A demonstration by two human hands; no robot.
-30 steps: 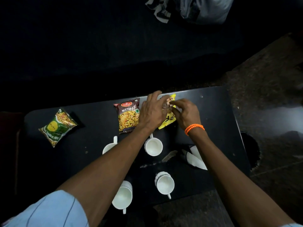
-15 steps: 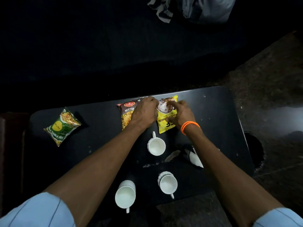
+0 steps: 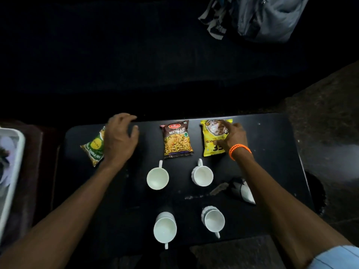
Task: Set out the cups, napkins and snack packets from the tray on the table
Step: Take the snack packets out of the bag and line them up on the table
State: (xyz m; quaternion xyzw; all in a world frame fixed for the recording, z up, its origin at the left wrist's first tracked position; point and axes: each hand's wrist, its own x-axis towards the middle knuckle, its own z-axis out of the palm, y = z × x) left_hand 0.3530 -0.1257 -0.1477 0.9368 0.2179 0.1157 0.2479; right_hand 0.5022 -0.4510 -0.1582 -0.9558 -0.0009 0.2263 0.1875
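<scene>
Head view, looking down on a dark bench (image 3: 272, 171). Three snack packets lie in a row along its far edge: green packet (image 3: 94, 147) at left, brown mixture packet (image 3: 176, 139) in the middle, yellow packet (image 3: 212, 138) at right. Left hand (image 3: 120, 138) hangs over the right part of the green packet and hides it, fingers spread and loosely bent; whether it touches the packet cannot be told. Right hand (image 3: 234, 135), with an orange bead band (image 3: 240, 150) at the wrist, lies on the right side of the yellow packet, fingers curved against its top; contact visible, a true grip not clear. Four white cups stand in a square nearer the person: far-left cup (image 3: 157, 177), far-right cup (image 3: 202, 175), near-left cup (image 3: 165, 228), near-right cup (image 3: 213, 220). Folded napkins (image 3: 246, 193) lie right of the far-right cup, partly hidden by the right forearm. White tray (image 3: 11, 181) at left frame edge, off the bench. Grey bag (image 3: 262, 16) beyond, top right.
</scene>
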